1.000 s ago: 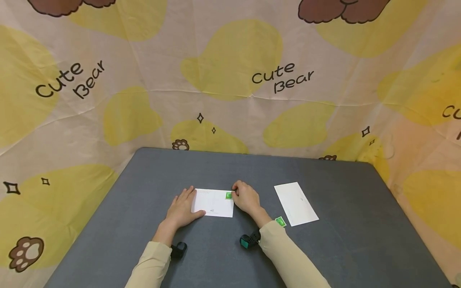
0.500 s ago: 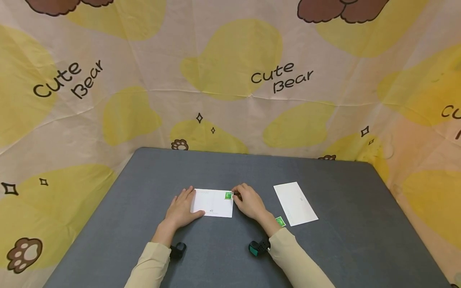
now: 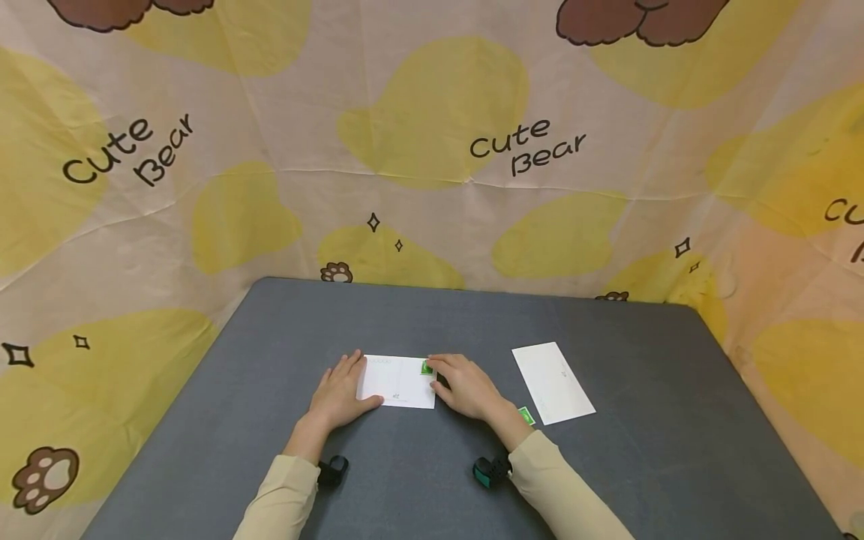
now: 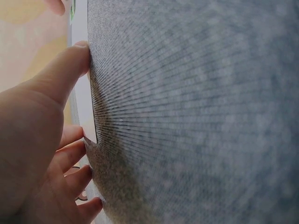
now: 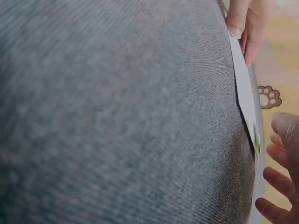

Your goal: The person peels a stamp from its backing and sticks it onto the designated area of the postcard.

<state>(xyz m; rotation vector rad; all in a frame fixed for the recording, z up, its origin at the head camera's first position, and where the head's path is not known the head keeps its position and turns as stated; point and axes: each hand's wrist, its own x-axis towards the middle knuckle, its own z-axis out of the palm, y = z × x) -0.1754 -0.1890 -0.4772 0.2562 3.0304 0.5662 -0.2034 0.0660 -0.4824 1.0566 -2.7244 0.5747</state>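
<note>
A white envelope (image 3: 394, 381) lies flat on the grey table, a green stamp (image 3: 426, 367) at its upper right corner. My left hand (image 3: 340, 391) rests on the envelope's left end, thumb at the near edge and fingers spread, as the left wrist view also shows. Over the right end reaches my right hand (image 3: 467, 385), its fingertips at the stamp and partly covering it. In the right wrist view the fingers (image 5: 278, 182) of that hand are loose and apart, close to the stamped corner.
To the right lies a second white envelope (image 3: 555, 382), turned at an angle. Another green stamp (image 3: 526, 415) is beside its lower left corner, partly hidden by my right wrist. A patterned cloth (image 3: 432, 150) hangs behind the table (image 3: 641, 450).
My right hand was at the envelope's right edge with fingers curled. Its fingers have since straightened and moved left onto the stamped corner. The left hand stays put.
</note>
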